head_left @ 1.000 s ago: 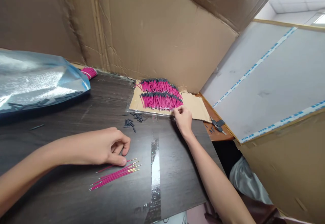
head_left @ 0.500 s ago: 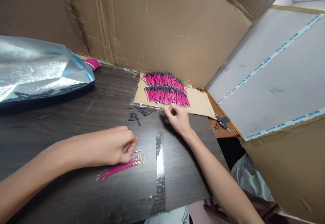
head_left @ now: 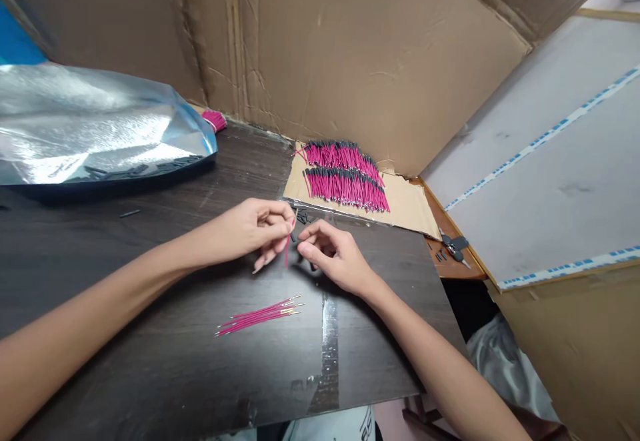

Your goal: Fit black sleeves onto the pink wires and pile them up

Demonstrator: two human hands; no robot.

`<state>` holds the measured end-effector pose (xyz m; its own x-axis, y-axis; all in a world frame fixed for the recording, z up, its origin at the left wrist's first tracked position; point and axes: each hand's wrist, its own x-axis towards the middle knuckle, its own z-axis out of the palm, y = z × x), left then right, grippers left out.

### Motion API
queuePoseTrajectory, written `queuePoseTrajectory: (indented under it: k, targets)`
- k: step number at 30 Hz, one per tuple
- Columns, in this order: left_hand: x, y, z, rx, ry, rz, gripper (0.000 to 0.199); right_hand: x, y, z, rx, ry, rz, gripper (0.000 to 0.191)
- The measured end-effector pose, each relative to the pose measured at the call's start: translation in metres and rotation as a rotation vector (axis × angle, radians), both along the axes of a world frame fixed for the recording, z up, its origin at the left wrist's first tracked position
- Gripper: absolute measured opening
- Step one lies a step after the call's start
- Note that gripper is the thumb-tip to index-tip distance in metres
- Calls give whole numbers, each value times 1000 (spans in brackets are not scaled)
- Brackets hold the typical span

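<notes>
My left hand [head_left: 270, 231] pinches one pink wire [head_left: 287, 254] between thumb and fingertips; its upper end rises past the fingers and its lower end hangs below. My right hand [head_left: 335, 254] is just right of it, fingers curved and the thumb and index tips apart, with nothing visible between them. Short black sleeves [head_left: 303, 217] lie on the table behind and between the hands, partly hidden by them. Nearer me, a small bunch of pink wires [head_left: 260, 317] with gold-coloured tips lies loose on the table.
Two rows of pink wires with black ends [head_left: 345, 187] lie on a cardboard sheet [head_left: 410, 206] at the back. A silvery bag [head_left: 100, 127] holding black sleeves is at left, a pink bundle [head_left: 215, 121] behind it. Dark-handled cutters [head_left: 455, 246] lie at right. Cardboard walls [head_left: 350, 47] enclose the table [head_left: 165, 374].
My left hand has lifted a pink wire off the bunch and moved up and away from me. My right hand has come back from the cardboard sheet, its pinch loosened. The view has shifted slightly.
</notes>
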<state>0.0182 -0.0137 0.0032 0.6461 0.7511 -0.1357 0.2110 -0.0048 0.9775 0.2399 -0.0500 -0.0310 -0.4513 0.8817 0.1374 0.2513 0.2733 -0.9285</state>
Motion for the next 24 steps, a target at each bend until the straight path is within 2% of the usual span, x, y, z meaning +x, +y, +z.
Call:
queuePoseTrajectory:
  k: [3,7,9,12,15,18,21,24]
  targets:
    - [11,-3,-7,12,-128,95,24,-4,-4,0,-29,30,36,28]
    - [17,-5,-9,101,-146,166,24,-5,-5,-1,-58,63,2,24]
    - [11,-2,-7,239,-42,200,25,-3,-1,-3,-25,37,-56,22]
    - [-6,10,-7,564,275,253,24,5,7,-5,57,-25,-176,22]
    - [-23,25,-16,769,454,134,24,12,14,-7,112,-69,-267,22]
    - [-31,34,-27,840,537,46,27,16,17,-8,137,-90,-302,21]
    - [-28,34,-33,928,558,14,26,16,17,-8,154,-115,-292,18]
    - [-20,28,-32,1087,602,-30,31,15,16,-7,196,-167,-259,16]
